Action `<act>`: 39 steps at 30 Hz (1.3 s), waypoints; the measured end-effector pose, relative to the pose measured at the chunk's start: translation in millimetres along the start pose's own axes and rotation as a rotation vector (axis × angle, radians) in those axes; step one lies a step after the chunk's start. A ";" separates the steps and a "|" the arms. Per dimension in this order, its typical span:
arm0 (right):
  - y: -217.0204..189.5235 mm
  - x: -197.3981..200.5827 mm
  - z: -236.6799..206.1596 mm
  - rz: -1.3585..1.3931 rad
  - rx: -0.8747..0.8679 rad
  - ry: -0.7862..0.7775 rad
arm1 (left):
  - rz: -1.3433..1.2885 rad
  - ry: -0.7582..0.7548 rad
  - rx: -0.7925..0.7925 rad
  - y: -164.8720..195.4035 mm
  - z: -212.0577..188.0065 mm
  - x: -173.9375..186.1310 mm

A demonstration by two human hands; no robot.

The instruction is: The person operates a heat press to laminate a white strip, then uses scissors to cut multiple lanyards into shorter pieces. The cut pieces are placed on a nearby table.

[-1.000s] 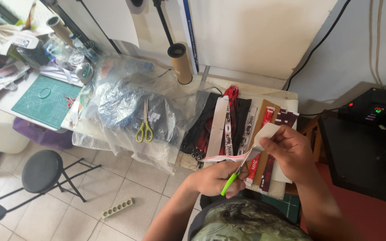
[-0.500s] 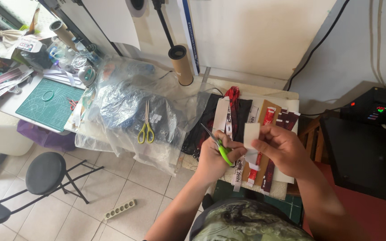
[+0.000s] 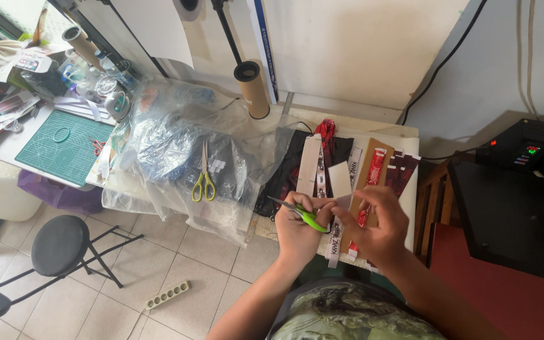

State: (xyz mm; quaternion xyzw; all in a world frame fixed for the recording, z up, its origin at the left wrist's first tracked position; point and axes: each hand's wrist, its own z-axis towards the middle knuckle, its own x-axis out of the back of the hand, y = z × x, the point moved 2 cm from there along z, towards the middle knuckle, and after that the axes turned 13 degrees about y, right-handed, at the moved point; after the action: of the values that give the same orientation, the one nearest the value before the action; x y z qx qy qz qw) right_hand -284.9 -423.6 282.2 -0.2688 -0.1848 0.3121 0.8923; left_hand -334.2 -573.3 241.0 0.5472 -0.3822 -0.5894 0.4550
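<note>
Head camera view, looking down at two bare hands working over a cluttered surface (image 3: 404,135). A small white paper strip (image 3: 340,181) stands upright between the hands, just above the surface, with printed strips and red-and-black ribbons lying beneath it. The right hand (image 3: 378,228) is closed on the strip's lower edge, pinching it between thumb and fingertips. The left hand (image 3: 298,226) is clenched around a small pair of green-handled snips (image 3: 298,213), whose metal blades point left and away from the strip; the two hands touch at the fingers. Under the strip lie a brown cardboard piece (image 3: 368,165) and a bundle of dark and red ribbons (image 3: 327,135). To the left, a pair of yellow-handled scissors (image 3: 204,173) rests on crumpled clear plastic sheeting (image 3: 165,151). A cardboard tube (image 3: 251,88) stands upright near the wall behind. Farther left sits a green cutting mat (image 3: 61,148). On the tiled floor below are a black stool (image 3: 61,245) and a white power strip (image 3: 167,294). A black machine with small lit displays (image 3: 524,151) stands at the right.
</note>
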 end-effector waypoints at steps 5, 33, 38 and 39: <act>18.5 4.9 -4.4 0.092 -0.147 -0.081 | 0.074 -0.008 -0.146 5.9 -3.1 1.3; 82.5 -20.0 -35.8 0.450 -0.817 -0.468 | -0.180 -0.057 0.341 -84.6 26.3 17.8; 79.9 -15.2 -41.2 0.287 -0.815 -0.370 | -0.037 -0.029 0.163 -55.9 20.4 20.0; 79.0 -13.7 -38.8 0.275 -0.787 -0.370 | -0.079 -0.032 0.149 -48.7 19.0 22.2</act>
State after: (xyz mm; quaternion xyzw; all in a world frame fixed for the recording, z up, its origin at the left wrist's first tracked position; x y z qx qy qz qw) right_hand -311.8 -394.5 202.4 -0.5490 -0.4083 0.3766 0.6245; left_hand -358.5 -581.1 190.2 0.5848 -0.4104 -0.5855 0.3831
